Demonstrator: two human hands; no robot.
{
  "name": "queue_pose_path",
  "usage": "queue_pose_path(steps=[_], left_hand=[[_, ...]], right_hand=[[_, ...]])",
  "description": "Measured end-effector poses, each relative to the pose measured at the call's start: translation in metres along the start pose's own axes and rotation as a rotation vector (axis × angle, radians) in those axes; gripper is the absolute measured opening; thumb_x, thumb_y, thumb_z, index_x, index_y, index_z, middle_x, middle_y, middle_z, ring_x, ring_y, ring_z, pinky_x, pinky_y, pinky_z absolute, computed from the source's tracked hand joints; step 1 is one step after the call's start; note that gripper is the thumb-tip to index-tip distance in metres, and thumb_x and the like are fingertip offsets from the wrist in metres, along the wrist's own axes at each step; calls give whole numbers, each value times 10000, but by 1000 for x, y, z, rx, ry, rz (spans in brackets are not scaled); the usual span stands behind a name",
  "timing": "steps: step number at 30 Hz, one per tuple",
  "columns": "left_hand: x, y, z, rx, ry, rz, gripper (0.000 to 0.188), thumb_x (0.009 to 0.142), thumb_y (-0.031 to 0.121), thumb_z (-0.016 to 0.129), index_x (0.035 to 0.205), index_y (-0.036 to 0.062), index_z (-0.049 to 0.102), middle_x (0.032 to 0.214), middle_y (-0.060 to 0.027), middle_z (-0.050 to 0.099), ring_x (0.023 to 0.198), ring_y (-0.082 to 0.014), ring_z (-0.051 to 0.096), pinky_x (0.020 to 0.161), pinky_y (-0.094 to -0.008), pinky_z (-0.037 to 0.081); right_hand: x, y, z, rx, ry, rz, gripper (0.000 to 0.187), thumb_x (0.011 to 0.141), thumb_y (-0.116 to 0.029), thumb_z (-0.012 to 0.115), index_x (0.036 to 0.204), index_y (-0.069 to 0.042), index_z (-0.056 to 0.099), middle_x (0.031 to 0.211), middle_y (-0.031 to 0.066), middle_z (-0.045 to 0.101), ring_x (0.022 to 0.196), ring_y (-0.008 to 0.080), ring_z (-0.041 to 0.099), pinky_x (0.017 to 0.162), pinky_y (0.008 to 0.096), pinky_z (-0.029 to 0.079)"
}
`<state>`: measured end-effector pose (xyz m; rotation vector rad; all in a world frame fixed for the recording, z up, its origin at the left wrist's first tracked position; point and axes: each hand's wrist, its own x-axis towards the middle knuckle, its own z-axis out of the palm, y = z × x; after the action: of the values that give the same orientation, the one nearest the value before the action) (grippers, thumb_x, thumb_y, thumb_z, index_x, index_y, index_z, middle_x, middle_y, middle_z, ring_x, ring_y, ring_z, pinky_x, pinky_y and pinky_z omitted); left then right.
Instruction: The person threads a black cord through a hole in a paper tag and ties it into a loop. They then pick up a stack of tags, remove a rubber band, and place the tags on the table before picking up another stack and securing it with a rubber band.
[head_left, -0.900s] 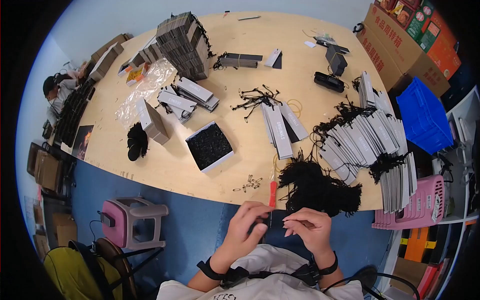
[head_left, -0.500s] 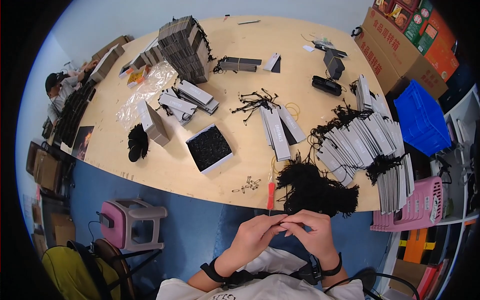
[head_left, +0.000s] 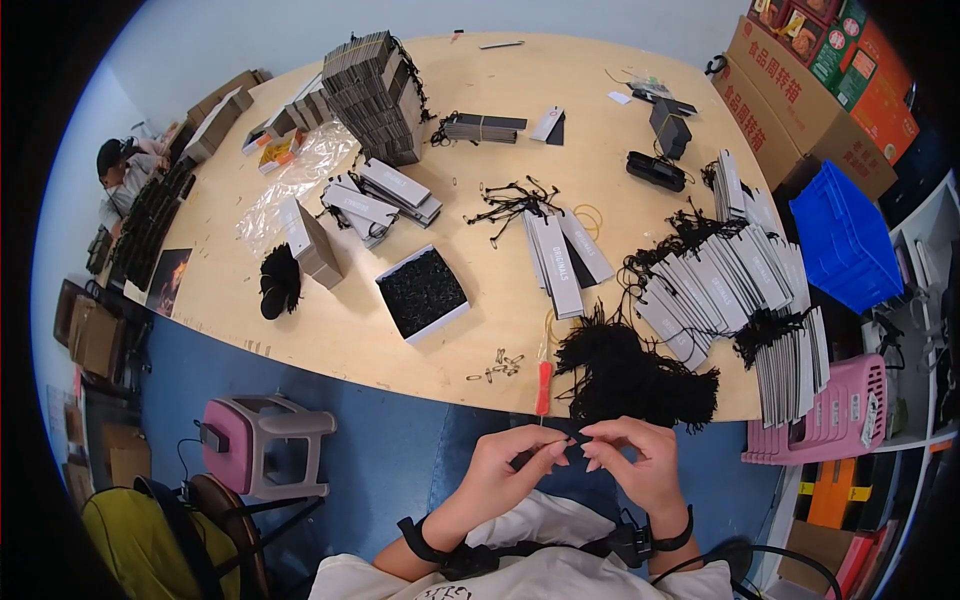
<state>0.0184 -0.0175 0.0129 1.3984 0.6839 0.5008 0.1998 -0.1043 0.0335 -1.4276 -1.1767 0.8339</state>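
Note:
Just off the table's near edge, my left hand (head_left: 512, 468) and my right hand (head_left: 645, 468) face each other with a small gap between the fingertips. Each has thumb and forefinger drawn together in a pinch. A tiny dark bit shows at the fingertips, too small to name. Right beyond the hands lies a heap of black cords (head_left: 625, 375). Beside it, a red-handled tool (head_left: 543, 390) points over the edge. Several small metal safety pins (head_left: 496, 368) are scattered to the left of that tool.
Grey hang tags with black cords lie in a large fan (head_left: 715, 285) at right and a smaller bunch (head_left: 552, 265) mid-table. A white box of small black pieces (head_left: 422, 295) sits left of centre, near a tall tag stack (head_left: 370, 100). Another person (head_left: 125, 175) sits far left.
My hands were together at the fingertips and have now drawn slightly apart, the right one moving a little to the right. The things on the table lie as before.

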Motion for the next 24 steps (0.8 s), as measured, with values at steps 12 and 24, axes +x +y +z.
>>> queue_pose_path(steps=[12,24], left_hand=[[-1,3,3,18,54,24,152,968,60,625,1074,-35,681,931,-84,707,794,-116,666,717,-244,535],[-2,-4,2,112,103,162,104,934,15,650,1018,0,708,902,-50,619,708,-68,565,610,-206,440]], right_hand=[[2,1,2,12,-65,108,73,873,-1,707,936,23,677,807,61,683,622,83,644,547,207,489],[-3,-1,11,120,86,111,96,892,36,661,988,28,661,869,100,707,788,157,724,674,254,569]])
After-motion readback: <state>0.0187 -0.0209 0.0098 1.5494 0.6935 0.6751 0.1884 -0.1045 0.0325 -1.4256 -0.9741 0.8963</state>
